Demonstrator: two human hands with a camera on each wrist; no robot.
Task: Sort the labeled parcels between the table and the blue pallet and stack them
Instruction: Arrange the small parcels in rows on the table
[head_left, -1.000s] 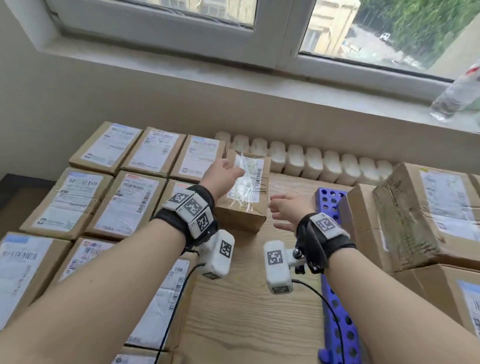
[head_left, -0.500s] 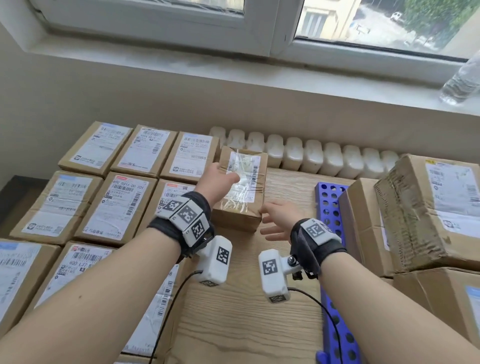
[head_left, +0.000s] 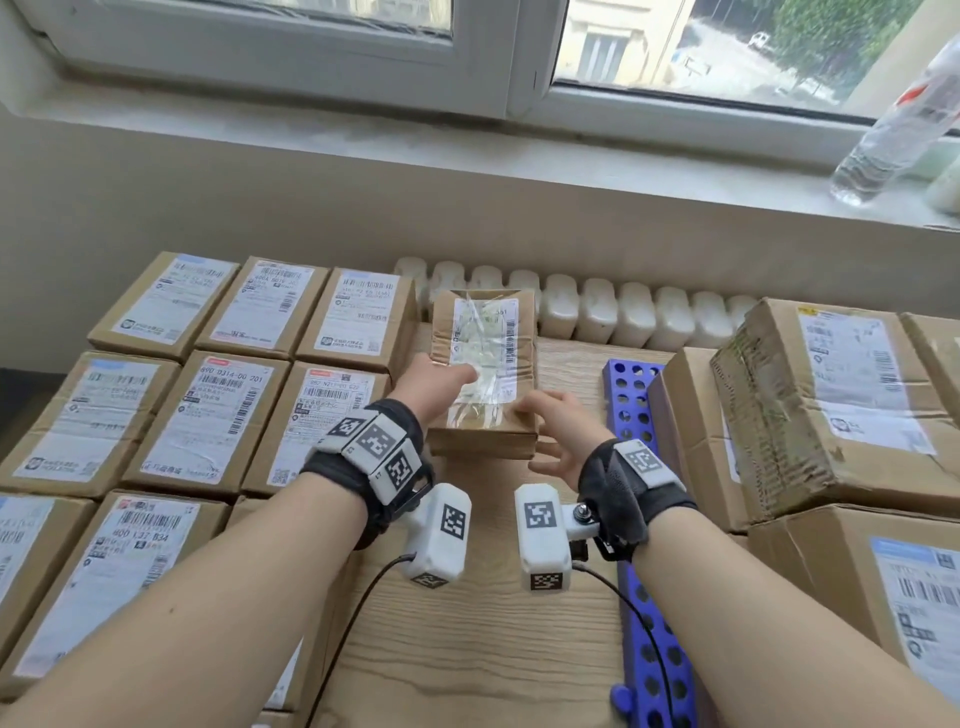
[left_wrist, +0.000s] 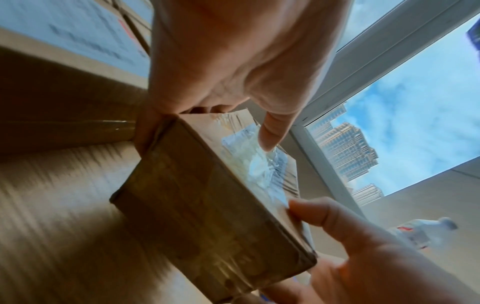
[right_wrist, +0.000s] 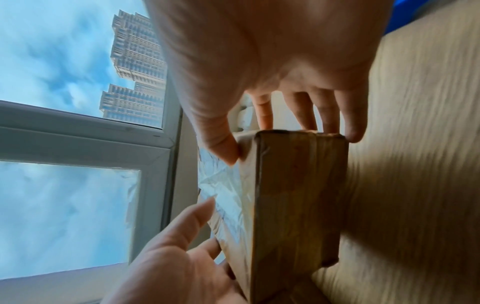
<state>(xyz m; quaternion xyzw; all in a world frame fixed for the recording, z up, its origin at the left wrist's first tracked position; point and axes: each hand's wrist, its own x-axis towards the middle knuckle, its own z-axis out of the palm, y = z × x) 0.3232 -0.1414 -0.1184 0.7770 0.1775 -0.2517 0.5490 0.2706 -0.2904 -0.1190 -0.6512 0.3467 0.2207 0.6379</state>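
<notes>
A small brown parcel (head_left: 485, 364) with a crinkled taped label lies flat on the wooden table (head_left: 467, 649), between rows of labeled parcels (head_left: 218, 415) and the blue pallet (head_left: 631, 395). My left hand (head_left: 441, 382) grips its near left corner, thumb on the label and fingers down the left side. My right hand (head_left: 558, 421) holds the near right corner. In the left wrist view the thumb of the left hand (left_wrist: 270, 135) presses the parcel (left_wrist: 207, 205). In the right wrist view the right hand (right_wrist: 285, 127) pinches the parcel (right_wrist: 293, 195), thumb on top, fingers along the side.
Larger cardboard boxes (head_left: 831, 405) are stacked on the pallet at the right. A white radiator (head_left: 623, 312) runs behind the table under the windowsill, where a plastic bottle (head_left: 893, 119) lies. Bare wood shows between my forearms.
My right hand has come in from the right and taken the parcel's near right corner. The left hand has kept its hold. The parcel now lies squarer to me.
</notes>
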